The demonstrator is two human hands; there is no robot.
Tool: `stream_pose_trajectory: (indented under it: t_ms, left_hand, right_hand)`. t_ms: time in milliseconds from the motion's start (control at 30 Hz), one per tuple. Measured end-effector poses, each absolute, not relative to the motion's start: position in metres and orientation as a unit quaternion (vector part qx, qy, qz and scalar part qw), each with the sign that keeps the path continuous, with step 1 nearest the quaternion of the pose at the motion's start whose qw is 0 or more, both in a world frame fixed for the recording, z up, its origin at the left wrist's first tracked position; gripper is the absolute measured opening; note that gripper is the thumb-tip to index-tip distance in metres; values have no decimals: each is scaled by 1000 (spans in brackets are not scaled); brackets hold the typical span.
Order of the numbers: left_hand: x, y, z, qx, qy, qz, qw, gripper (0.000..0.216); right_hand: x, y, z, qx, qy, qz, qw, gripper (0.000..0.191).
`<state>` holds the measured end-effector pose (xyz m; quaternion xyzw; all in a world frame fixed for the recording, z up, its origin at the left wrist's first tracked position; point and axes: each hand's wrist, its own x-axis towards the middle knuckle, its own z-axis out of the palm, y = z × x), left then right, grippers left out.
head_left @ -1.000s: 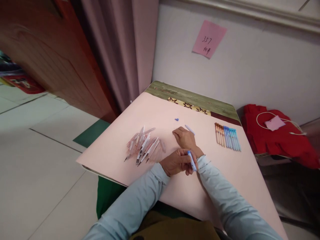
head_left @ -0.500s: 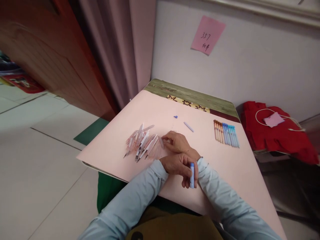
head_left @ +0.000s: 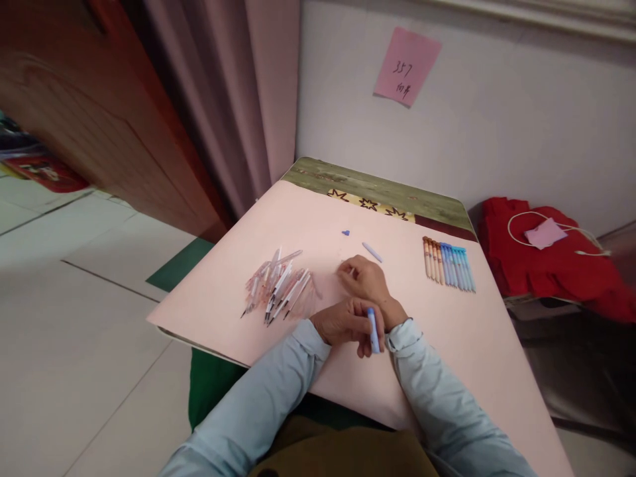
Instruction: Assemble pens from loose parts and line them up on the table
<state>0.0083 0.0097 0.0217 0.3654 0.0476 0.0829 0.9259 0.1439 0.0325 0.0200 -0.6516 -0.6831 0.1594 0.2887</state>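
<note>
Back from the edge of the heap of slim clear-and-white, black-tipped plastic refills (head_left: pixel 282 281) comes the bare right hand (head_left: pixel 366 278). Centre of play: a short light-blue plastic barrel (head_left: pixel 374 334) with a darker end, pinched in the grip of the left hand (head_left: pixel 342 321), just beside the right wrist. Right grip's fingers bunch together; can't tell whether they pinch anything. Beyond that hand, at twelve o'clock from the barrel, lies a pale-blue slender piece (head_left: pixel 372 252); toward eleven, a tiny dark-blue piece (head_left: pixel 346 232). Both loose, so this pen looks unfinished! Plenty of refills remain at ten; at two, lined up on the pink-covered bench (head_left: pixel 481 351), brown-, blue- and turquoise-topped pens (head_left: pixel 450 268) look complete.
</note>
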Motion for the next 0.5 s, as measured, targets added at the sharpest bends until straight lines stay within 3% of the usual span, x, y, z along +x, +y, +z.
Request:
stream_pose_trajectory:
  t_ms: [133,233,367,500]
  left_hand:
    - [16,21,17,186,182,332,907,28]
    - [19,32,21,52,257,443,857,15]
    - [18,40,26,15,280,483,829,20]
    - [15,35,27,93,275,439,850,11]
  right_hand:
    - [183,34,16,-775,-505,88,371,22]
    - [199,33,9,-819,-459,57,339,24]
    - [197,33,2,-827,-493,51,266,22]
    - [191,34,0,-823,-511,40,246,20]
